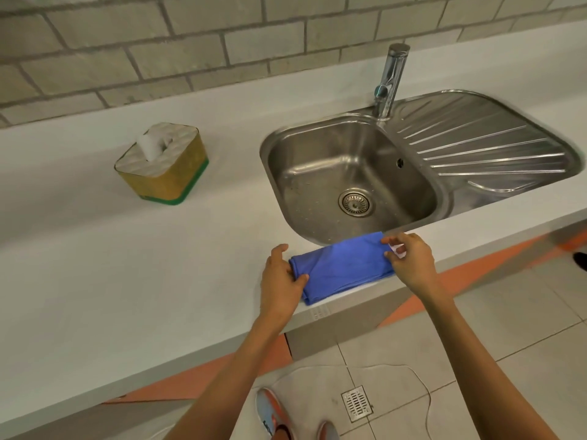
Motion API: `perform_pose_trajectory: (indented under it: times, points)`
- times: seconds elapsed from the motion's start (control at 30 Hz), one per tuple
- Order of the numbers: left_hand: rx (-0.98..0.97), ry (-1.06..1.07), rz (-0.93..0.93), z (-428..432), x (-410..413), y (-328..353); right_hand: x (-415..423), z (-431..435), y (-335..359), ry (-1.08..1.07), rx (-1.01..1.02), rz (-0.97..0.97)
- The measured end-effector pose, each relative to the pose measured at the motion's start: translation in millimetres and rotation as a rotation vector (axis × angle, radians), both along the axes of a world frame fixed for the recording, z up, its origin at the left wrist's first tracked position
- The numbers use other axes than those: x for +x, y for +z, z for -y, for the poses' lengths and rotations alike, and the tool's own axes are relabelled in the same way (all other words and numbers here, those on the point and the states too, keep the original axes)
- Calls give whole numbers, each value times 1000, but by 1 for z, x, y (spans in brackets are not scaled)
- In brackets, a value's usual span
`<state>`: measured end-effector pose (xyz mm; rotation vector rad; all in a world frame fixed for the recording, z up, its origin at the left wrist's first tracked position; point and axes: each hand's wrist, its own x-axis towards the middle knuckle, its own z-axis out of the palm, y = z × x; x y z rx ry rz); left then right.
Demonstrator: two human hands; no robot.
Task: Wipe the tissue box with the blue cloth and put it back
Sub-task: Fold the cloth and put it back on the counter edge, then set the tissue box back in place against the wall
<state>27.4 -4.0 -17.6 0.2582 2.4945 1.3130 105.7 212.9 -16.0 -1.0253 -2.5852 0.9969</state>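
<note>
your left hand (281,277) grips blue cloth (343,265) left end | your right hand (409,258) pinches right end | cloth folded at counter (158,281) edge | tissue box (162,163) well apart

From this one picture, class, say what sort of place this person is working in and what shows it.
Probably a kitchen or utility room: a steel sink with a ribbed drainer, a tap behind it, set in a white counter against a tiled wall.
</note>
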Motion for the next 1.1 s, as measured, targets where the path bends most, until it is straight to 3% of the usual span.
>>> perform_pose_trajectory:
  times: [0.2,0.47,0.63,0.83,1.1]
  points:
    - [-169,-52,-123,0,2,-2,-1,1,4,41,63,77]
    - [-20,103,-60,11,-26,12,-36,21,28,118,26,-16]
    - [179,296,65,38,-70,44,-96,60,51,188,-176,-129]
    - [606,509,256,97,-132,81,-186,112,81,292,-430,-310]
    - [698,533,378,151,-188,87,-274,166,86,388,-471,-178]
